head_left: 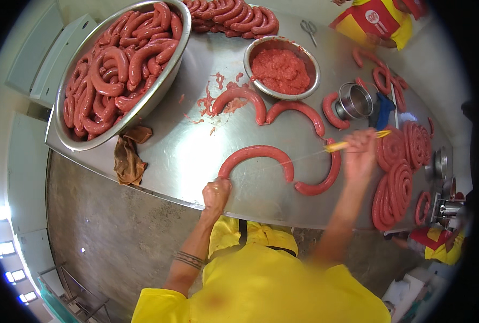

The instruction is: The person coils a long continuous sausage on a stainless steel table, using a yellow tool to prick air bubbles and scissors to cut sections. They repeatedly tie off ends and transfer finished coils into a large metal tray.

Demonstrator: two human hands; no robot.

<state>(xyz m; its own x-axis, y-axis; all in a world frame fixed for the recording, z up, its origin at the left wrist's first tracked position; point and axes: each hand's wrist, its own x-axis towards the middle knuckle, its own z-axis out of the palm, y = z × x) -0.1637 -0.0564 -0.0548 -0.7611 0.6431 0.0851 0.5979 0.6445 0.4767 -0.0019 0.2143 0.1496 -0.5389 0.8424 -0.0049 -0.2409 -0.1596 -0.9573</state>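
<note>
While the left hand (217,195) is curled tightly around one end of a curved red sausage (258,152) on the shiny steel table (183,172), the right hand (359,148) clenches a slim yellow tool (336,146) trailing thin pale string (303,158).

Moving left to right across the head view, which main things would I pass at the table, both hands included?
Large steel basin of sausages, left hand, steel bowl of red mince, right hand, sausage coils.

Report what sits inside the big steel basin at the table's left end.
The steel basin holds a heap of glossy red sausages, many curved. They cover its floor, so whatever lies beneath them cannot be seen.
</note>
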